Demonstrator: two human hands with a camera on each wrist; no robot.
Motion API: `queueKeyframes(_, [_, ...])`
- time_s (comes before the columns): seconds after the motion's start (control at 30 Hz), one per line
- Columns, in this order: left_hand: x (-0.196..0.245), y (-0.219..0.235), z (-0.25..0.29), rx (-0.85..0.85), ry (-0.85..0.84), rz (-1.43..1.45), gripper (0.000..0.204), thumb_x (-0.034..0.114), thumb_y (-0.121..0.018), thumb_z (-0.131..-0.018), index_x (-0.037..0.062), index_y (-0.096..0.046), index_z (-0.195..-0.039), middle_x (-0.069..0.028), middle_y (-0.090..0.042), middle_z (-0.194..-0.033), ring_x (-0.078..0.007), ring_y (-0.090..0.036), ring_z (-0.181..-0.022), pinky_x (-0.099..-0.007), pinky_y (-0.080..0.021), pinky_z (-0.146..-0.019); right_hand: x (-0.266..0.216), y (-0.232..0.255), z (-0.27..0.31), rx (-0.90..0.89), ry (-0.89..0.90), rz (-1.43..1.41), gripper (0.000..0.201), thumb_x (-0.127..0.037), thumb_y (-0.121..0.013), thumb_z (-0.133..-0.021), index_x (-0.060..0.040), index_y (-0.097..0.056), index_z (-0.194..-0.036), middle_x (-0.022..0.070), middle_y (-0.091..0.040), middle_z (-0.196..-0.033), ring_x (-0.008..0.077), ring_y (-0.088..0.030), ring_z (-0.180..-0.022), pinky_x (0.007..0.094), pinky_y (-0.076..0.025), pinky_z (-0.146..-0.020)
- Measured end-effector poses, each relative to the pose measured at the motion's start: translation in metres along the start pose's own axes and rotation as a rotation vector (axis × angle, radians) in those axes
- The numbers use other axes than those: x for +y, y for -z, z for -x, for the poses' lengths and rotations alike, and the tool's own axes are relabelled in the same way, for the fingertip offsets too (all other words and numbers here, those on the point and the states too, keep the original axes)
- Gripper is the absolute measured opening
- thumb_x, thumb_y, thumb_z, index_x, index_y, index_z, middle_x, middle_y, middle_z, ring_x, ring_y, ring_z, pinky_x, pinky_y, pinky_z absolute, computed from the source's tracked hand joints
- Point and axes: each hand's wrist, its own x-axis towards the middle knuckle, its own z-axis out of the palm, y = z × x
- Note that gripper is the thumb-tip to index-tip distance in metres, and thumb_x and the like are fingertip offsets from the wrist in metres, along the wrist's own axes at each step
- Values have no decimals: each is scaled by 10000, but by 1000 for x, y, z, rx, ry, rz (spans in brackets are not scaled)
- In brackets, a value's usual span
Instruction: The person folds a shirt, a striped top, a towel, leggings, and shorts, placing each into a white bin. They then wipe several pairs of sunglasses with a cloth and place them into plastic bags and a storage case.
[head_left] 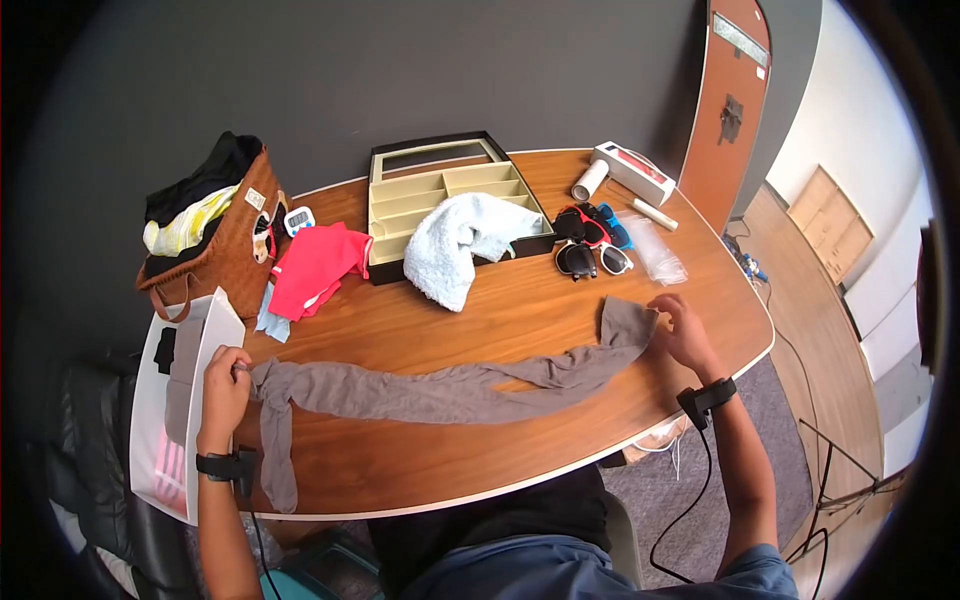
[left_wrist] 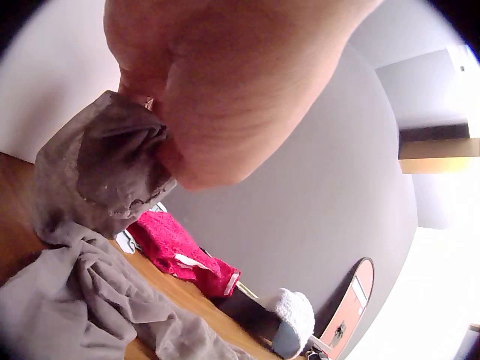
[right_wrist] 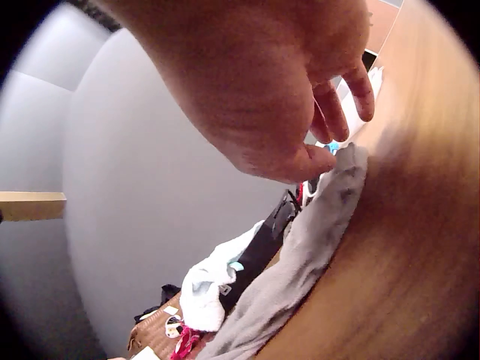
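Note:
A long grey pair of tights (head_left: 430, 395) lies stretched across the wooden table, one leg drooping at the left end. My left hand (head_left: 226, 385) grips the bunched left end, and in the left wrist view the grey fabric (left_wrist: 112, 165) hangs from its fingers. The wide band of the tights (head_left: 627, 322) lies at the right. There my right hand (head_left: 685, 335) has its thumb at the edge of the cloth (right_wrist: 322, 217), the other fingers loosely extended and apart from the thumb.
A white box (head_left: 225, 320) holding folded cloth stands at the left, beside a brown basket (head_left: 215, 255) of clothes. Behind the tights are a red garment (head_left: 320, 265), a pale blue towel (head_left: 445, 250) on a compartment case (head_left: 385, 205), several sunglasses (head_left: 578, 260) and a plastic bag (head_left: 655, 250).

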Motion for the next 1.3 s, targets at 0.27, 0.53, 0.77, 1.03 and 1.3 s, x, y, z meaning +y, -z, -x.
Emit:
queueKeyframes(0.27, [-11, 5, -14, 305, -102, 17, 123, -52, -475, -792, -5, -576, -845, -126, -549, -826, -241, -552, -739, -321, -446, -685, -17, -27, -32, -203, -190, -93, 666, -170, -762, -736, -18, -496, -1328, 210, -643, -1137, 321, -652, -993, 388, -524, -879])
queueKeyframes(0.53, [8, 64, 1, 592, -90, 303, 144, -105, -470, -849, 2, -555, -892, -43, -525, -977, -115, -511, -835, -230, -424, -741, 24, 0, -34, -22, -261, -569, 135, -170, -582, -947, -61, -622, -1014, -11, -600, -787, 41, -521, -586, 201, -413, -505])
queueKeyframes(0.77, [3, 73, 9, 739, 51, 474, 140, -86, -482, -875, 28, -558, -901, -2, -543, -954, -46, -471, -801, -187, -394, -715, 62, 25, -20, 95, -428, -707, 123, -216, -533, -979, -108, -590, -997, -43, -587, -790, 44, -544, -630, 200, -429, -529])
queueKeyframes(1.03, [1, 69, 26, 336, 213, 748, 135, -60, -494, -857, 54, -560, -882, 20, -536, -892, -51, -480, -801, -180, -372, -706, 114, 39, -2, 303, -497, -1018, 159, -199, -509, -974, -122, -566, -1102, 0, -616, -874, 104, -617, -789, 247, -502, -658])
queueKeyframes(1.3, [30, 10, 56, -651, 357, 103, 446, 188, -763, -751, 16, -586, -1122, -86, -589, -729, -171, -578, -668, -329, -459, -595, 124, 44, 12, 226, -501, -1010, 188, -164, -466, -950, -85, -569, -1086, 48, -637, -912, 169, -636, -825, 319, -544, -757])
